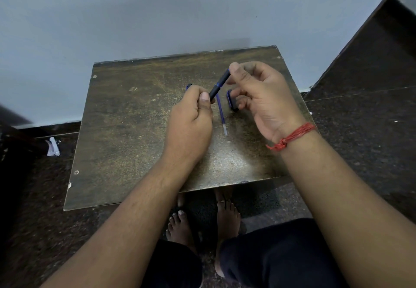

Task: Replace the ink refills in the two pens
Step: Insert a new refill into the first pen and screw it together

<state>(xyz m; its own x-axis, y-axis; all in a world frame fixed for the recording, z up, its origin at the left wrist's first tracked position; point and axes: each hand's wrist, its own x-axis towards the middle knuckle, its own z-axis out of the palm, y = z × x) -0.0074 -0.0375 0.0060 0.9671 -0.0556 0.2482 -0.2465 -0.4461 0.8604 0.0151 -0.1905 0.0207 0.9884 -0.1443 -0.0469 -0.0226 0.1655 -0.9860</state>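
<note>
A dark pen barrel (pixel 219 85) is held slanted above the worn brown table (pixel 126 130), with one hand at each end. My left hand (pixel 191 118) grips its lower end and my right hand (pixel 258 98) pinches its upper end between thumb and fingers. A blue piece (pixel 188 86) sticks out behind my left hand. A thin blue ink refill (pixel 221 114) with a clear tip lies on the table between my hands. A dark blue pen part (pixel 231 99) sits under my right fingers; whether they hold it is unclear.
The small table stands against a pale wall (pixel 135 17). Dark speckled floor (pixel 360 130) surrounds it. A crumpled white paper scrap (pixel 53 147) lies on the floor at the left. My bare feet (pixel 202 220) are under the table's near edge.
</note>
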